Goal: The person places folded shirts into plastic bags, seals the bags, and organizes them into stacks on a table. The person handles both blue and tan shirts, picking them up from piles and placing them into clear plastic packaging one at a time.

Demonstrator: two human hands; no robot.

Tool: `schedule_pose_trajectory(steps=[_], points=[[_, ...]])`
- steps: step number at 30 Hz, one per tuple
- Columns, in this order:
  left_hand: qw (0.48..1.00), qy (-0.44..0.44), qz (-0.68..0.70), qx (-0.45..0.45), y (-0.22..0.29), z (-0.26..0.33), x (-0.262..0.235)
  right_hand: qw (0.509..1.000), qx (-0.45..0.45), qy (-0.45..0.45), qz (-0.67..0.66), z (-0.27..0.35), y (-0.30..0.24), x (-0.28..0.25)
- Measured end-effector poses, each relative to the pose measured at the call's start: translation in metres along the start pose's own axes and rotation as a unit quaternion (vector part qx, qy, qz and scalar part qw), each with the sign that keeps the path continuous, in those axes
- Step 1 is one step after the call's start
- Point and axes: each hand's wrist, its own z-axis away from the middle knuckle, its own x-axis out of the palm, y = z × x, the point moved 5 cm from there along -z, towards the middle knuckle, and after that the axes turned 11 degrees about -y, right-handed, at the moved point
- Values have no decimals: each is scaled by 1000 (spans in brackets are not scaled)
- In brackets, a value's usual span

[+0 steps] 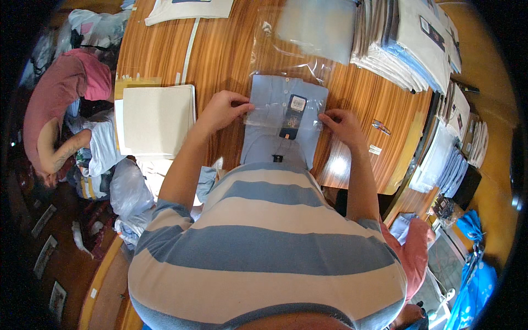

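Observation:
A folded light-blue shirt [267,118] lies in front of me at the table's near edge, with buttons down its middle and a dark hang tag [291,118] on it. Its far part is inside a clear plastic bag [291,63]; the near part, with the collar, sticks out toward me. My left hand [226,108] pinches the bag's mouth at the left side of the shirt. On the right side, my right hand [342,125] pinches the other edge of the bag's mouth. Both hands have thumb and fingers pressed together on the plastic.
Folded shirts in stacks [393,47] stand at the far right. A pile of clear bags [316,27] lies beyond the shirt, and cream boards [157,121] lie at left. One person [60,110] bends over garments on the left; a red sleeve [410,250] shows at lower right.

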Motion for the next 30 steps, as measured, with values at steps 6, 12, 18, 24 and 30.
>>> schedule_pose_trajectory(steps=[6, 12, 18, 24, 30], points=[[878, 170, -316, 318, 26, 37, 29, 899, -303, 249, 196, 29, -20, 34], [915, 85, -294, 263, -10, 39, 35, 930, -246, 236, 135, 29, 23, 62], [979, -197, -26, 52, -37, 99, 96, 978, -179, 109, 21, 96, 79, 143], [907, 72, -331, 249, 71, 78, 91, 986, -52, 135, -77, 79, 74, 134], [905, 86, -292, 298, 59, 7, 131, 878, -139, 370, -269, 81, 75, 99]])
